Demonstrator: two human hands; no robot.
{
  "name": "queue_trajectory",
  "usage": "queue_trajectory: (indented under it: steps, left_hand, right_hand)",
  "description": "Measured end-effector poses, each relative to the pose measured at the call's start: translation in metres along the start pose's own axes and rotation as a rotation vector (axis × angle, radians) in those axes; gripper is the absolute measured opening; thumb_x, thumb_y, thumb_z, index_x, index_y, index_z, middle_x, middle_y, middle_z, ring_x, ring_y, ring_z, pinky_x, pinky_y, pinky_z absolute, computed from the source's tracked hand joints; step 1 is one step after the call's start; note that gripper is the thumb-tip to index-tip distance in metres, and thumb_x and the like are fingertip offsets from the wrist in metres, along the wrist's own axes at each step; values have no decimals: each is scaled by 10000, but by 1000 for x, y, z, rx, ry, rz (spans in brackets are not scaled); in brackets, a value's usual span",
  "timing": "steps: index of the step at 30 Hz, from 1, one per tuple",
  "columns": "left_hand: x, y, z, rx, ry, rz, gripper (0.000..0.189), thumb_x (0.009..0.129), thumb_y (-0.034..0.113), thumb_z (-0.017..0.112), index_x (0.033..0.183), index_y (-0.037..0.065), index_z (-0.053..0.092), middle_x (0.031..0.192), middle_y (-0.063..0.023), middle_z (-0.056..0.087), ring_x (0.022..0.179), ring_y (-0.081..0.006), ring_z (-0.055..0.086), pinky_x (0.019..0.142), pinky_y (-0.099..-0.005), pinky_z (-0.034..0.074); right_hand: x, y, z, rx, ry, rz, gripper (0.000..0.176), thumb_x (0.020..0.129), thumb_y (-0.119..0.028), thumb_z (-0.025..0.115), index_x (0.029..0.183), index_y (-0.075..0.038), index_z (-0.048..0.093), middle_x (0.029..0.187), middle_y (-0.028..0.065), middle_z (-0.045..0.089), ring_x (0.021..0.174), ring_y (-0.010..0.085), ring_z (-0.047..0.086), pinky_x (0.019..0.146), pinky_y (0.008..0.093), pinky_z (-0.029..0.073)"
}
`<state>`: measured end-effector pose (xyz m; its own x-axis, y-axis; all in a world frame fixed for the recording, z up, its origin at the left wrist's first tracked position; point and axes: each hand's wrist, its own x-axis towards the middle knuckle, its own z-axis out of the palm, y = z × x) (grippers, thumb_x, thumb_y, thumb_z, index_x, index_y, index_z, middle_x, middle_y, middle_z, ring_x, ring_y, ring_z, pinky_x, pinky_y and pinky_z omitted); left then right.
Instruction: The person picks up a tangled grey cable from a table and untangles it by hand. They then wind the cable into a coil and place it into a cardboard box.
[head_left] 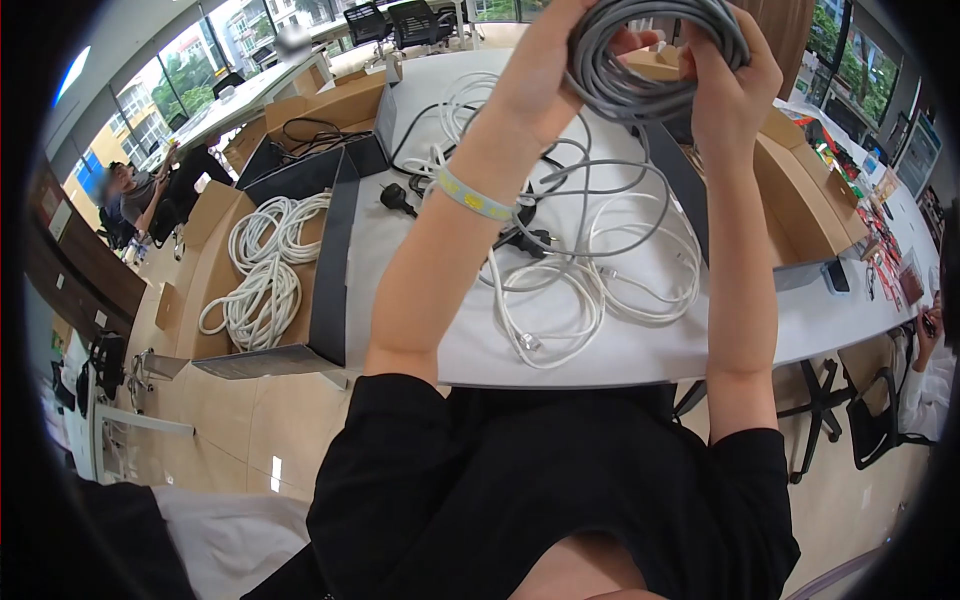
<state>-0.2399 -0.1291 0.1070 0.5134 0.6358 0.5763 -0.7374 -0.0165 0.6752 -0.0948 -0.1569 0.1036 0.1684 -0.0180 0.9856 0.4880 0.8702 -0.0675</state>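
Note:
A thick coil of grey cable [650, 103] is held up above the far side of the table. My left hand [562, 58] grips its left side, with some fingertips showing inside the loop. On the coil's right side, my right hand [738, 85] has its fingers wrapped round the strands. A loose length of grey cable [668, 200] hangs and loops down to the table. Beneath it lie white cables [560, 355], one with a clear plug end [528, 341]. Black power plugs [397, 198] rest nearer my left forearm.
An open box [330, 270] on the left holds coiled white cables [265, 305]. Behind it, another box [370, 110] contains black cables [315, 138]. An open cardboard box [810, 200] stands at right, near a phone [836, 278]. People sit at both sides.

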Motion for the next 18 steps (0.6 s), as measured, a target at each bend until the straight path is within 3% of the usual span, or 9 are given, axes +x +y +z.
queue_trajectory:
  steps: [2, 4, 6, 7, 9, 10, 14, 16, 18]
  left_hand:
    - [-7, 0, 13, 5, 47, 60, 336, 903, 290, 507, 1066, -1, 541, 858, -69, 628, 798, -141, 610, 710, -261, 508]
    - [-9, 1, 14, 108, 107, 193, 351, 808, 351, 634, 811, 1, 609, 711, -48, 627, 628, -126, 599, 559, -235, 463]
    - [-5, -2, 4, 211, 26, 207, 315, 822, 302, 612, 961, 24, 564, 817, -67, 611, 772, -206, 640, 697, -284, 536]
    - [-1, -6, 1, 240, -47, 311, 305, 811, 282, 623, 949, 16, 566, 812, -63, 610, 770, -196, 639, 688, -270, 535]
    - [-5, -9, 3, 313, -134, 398, 290, 787, 244, 648, 928, 4, 569, 813, -55, 608, 799, -172, 629, 707, -263, 519]
    - [-8, -9, 10, 350, -146, 383, 285, 772, 225, 662, 921, -1, 570, 820, -51, 607, 830, -158, 619, 735, -270, 504]
    - [0, -16, 9, 312, -89, 470, 262, 795, 225, 640, 888, -8, 562, 784, -56, 609, 649, -133, 604, 564, -251, 486]
    - [1, -15, 2, 158, -99, 260, 232, 831, 225, 594, 849, -3, 554, 707, -43, 592, 566, -123, 567, 499, -245, 466]
    - [2, -7, -5, 169, -75, 256, 237, 838, 229, 583, 841, -7, 554, 658, -21, 547, 526, -107, 525, 488, -244, 459]
  right_hand:
    - [-7, -7, 7, 396, 85, 418, 198, 784, -60, 634, 950, 40, 595, 651, 15, 580, 528, 53, 478, 475, 208, 372]
    - [-9, -10, 13, 466, 151, 417, 116, 778, -14, 625, 890, 7, 604, 627, -18, 528, 527, 31, 450, 473, 181, 334]
    - [-8, -11, 16, 531, 204, 475, 81, 782, -22, 629, 861, -16, 612, 626, -23, 515, 511, 37, 431, 470, 178, 316]
    - [-9, -10, 16, 589, 237, 524, 74, 780, -19, 631, 852, -24, 614, 614, -24, 506, 512, 45, 426, 474, 184, 327]
    - [-6, -3, 11, 491, 346, 647, 201, 817, -46, 588, 1006, 17, 618, 661, -5, 527, 541, 58, 434, 501, 193, 352]
    - [5, -40, 29, 534, 478, 771, 251, 832, -58, 565, 1063, 35, 598, 697, -9, 526, 535, 60, 418, 509, 196, 356]
    - [-7, 27, -5, 539, 224, 743, 268, 847, -66, 549, 1092, 39, 585, 720, -18, 475, 584, 58, 405, 560, 197, 362]
    - [-9, 32, -7, 473, 152, 740, 276, 855, -70, 541, 1105, 40, 579, 732, -17, 459, 602, 56, 399, 577, 196, 361]
    - [-9, 34, -9, 561, -24, 785, 275, 868, -65, 521, 1118, 34, 575, 748, -17, 427, 643, 54, 396, 605, 202, 361]
